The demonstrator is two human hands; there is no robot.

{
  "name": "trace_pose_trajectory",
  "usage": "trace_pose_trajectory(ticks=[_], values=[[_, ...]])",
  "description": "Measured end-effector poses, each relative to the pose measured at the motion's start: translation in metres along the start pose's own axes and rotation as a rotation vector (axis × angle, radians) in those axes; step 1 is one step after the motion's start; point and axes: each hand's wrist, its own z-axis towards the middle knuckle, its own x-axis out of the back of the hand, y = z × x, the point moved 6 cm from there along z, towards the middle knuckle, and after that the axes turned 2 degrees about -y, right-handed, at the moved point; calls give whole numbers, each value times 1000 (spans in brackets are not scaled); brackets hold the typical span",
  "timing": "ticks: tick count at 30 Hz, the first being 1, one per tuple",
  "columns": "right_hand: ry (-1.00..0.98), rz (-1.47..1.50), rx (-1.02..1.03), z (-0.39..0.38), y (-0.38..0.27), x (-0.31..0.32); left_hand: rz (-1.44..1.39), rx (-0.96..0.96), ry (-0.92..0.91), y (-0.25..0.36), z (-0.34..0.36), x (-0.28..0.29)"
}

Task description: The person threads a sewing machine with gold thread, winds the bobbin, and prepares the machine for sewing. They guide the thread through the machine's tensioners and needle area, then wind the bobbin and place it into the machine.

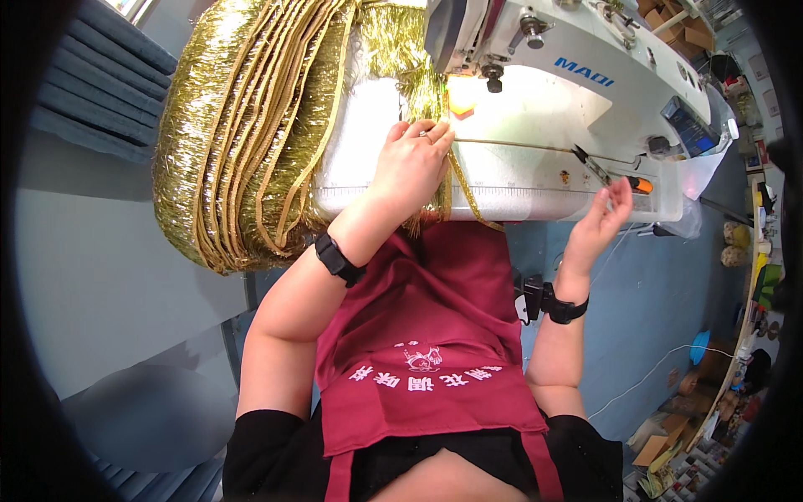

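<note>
My left hand (414,163) rests on the bed of a white sewing machine (577,63), its fingers pressed together on the edge of gold tinsel fringe (389,38). The fringe lies in front of the machine's needle area, and a narrow gold band (462,188) hangs from it over the bed's front edge. My right hand (604,219) is raised at the right front of the bed, fingers apart and bent, with nothing visible in them. Close by its fingertips lies a slim dark tool (592,165) next to an orange handle (637,183); whether they are one piece I cannot tell.
A thick folded bundle of gold fringe (242,134) fills the left side of the bed. Blue pleated cloth (100,84) hangs beyond it. A dark blue box (690,125) stands at the bed's right end. Cardboard boxes (661,439) and clutter line the far right.
</note>
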Motion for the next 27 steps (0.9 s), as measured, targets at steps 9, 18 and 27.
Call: trace_pose_trajectory(ticks=[9,18,27], values=[[-17,-115,391,-2,-76,-10,-497,177,507,-22,31,87],[-100,-14,416,-20,-91,-21,-90,-61,610,-10,84,116],[-170,87,373,-25,-89,-20,-1460,103,570,-50,55,97]])
